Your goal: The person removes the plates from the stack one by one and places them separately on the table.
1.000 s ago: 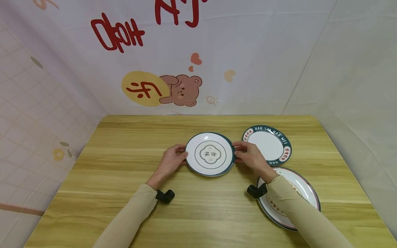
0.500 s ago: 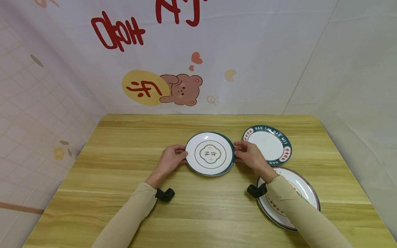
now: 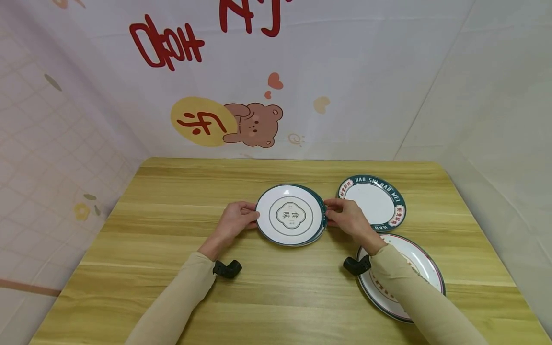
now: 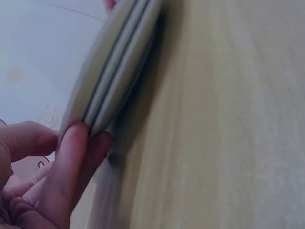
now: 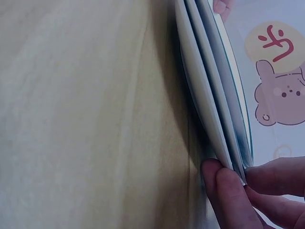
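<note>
Stack [image 4: 109, 62]: several plates, one on another, on or just above the surface [image 3: 280, 297]; I cannot tell which.
Left grip [image 3: 233, 223]: I pinch the stack's left edge.
Right grip [image 3: 348, 218]: I pinch the right edge.
Top plate [image 3: 291, 214]: off-centre, not flush.
Right side: green-rimmed plate [image 3: 372, 202], large plate [image 3: 420, 254], both unstacked.
Progress: I judge the held plates gathered, the other two not.

Pinched between the left hand [image 3: 234, 220] and right hand [image 3: 348, 218], the stacked white plates [image 3: 291, 215] faced up, slightly offset, the uppermost bearing a lobed emblem [image 3: 291, 215].
</note>
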Available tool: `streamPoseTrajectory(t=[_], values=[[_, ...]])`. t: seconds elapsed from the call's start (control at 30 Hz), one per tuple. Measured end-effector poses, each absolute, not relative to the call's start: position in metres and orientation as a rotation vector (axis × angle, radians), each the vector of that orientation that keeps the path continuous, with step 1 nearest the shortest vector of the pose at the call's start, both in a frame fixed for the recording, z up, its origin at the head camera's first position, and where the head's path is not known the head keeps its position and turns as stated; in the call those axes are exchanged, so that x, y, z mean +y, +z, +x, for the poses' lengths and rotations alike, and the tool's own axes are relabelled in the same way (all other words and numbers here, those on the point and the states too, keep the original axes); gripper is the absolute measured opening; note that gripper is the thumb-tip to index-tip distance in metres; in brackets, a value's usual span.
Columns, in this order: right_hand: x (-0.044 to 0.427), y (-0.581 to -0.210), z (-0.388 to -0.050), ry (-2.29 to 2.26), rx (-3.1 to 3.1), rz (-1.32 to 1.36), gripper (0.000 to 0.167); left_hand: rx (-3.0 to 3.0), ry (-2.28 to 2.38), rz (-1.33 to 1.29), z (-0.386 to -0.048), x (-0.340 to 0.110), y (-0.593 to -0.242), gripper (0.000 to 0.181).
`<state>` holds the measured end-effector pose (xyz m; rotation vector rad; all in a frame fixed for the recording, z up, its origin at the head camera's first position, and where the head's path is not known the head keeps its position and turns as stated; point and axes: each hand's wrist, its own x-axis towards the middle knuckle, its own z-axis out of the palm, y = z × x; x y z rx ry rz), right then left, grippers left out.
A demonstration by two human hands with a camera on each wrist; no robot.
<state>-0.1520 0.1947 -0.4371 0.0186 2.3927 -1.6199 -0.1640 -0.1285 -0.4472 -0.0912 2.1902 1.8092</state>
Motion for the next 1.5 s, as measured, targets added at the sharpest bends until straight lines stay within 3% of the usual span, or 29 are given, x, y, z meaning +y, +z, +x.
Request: streamPoseTrajectory(t=[0.5, 1.5], values=[[0.191, -0.433, -0.152, -1.511, 2.455, 0.036, 0.042, 2.133, 1.8, -0.191, -0.166, -0.135, -0.443, 0.034], [0.19, -0.432, -0.152, -1.497, 2.454, 0.072, 0.042, 1.939, 2.069, -0.323, -0.16, -0.198, -0.438, 0.035]])
